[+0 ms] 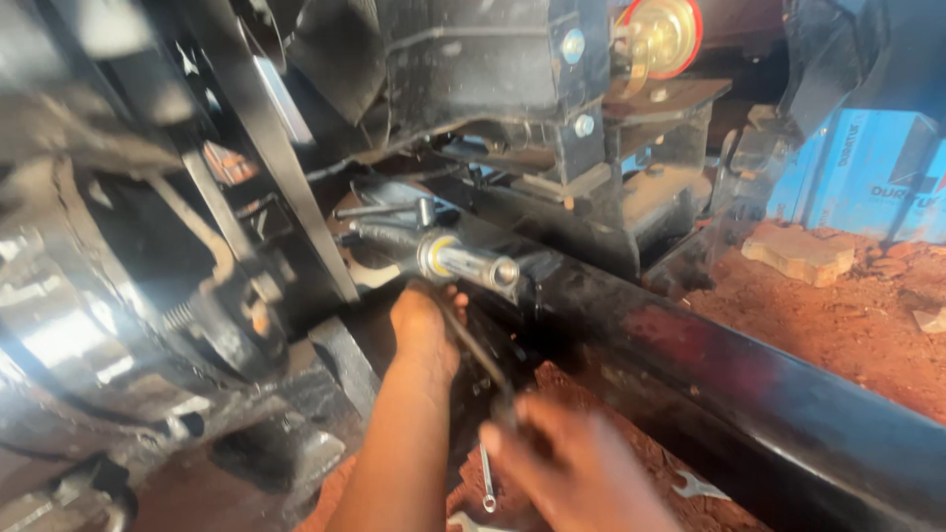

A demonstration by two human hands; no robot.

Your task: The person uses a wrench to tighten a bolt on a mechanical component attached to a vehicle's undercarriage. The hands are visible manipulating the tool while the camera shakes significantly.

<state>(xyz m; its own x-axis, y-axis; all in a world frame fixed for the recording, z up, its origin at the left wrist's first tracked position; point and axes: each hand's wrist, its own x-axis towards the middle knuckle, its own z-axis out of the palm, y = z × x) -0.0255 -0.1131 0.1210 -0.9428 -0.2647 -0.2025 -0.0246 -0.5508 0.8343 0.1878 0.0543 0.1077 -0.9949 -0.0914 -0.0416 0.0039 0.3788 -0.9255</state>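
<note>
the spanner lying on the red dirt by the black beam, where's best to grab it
Take the spanner by its bare shank, from above. It lies flat on the red dirt just under the black beam; its forked jaw points left, and the beam's edge hides part of it. Both the right hand and left hand are busy elsewhere.

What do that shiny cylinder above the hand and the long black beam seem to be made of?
The cylinder looks like bare polished metal, probably steel: bright silver with sharp glints. The long black beam appears to be metal under glossy black paint, since it mirrors the red soil beside it.
</note>
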